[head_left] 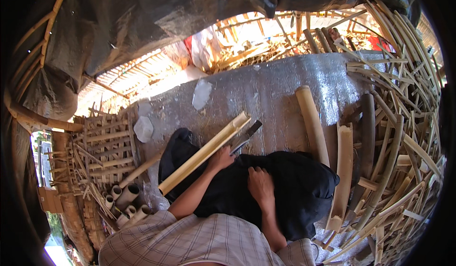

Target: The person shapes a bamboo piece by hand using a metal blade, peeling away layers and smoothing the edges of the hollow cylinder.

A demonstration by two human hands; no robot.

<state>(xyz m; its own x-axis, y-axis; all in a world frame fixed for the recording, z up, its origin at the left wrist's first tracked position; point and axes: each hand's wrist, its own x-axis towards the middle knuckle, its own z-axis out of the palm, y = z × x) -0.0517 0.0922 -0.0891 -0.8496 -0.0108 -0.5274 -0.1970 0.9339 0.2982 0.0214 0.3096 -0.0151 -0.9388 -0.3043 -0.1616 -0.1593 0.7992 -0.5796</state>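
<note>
My left hand (pixel 221 160) is closed against the underside of a long split bamboo piece (pixel 206 153), which slants up to the right over my lap. The piece is pale, with a hollow channel along it. A dark flat blade (pixel 247 137) sticks out beside the fingers of that hand; its handle is hidden. My right hand (pixel 261 186) lies on the black cloth (pixel 294 180) over my legs, its fingers slightly bent and nothing visible in them.
A grey sheet (pixel 270 95) covers the ground ahead. On the right lie a bamboo pole (pixel 312 123), a split bamboo length (pixel 343 171) and a heap of strips (pixel 403 171). Bamboo tubes (pixel 127 195) and a woven lattice (pixel 110 145) are on the left. Dark sheeting (pixel 166 24) hangs above.
</note>
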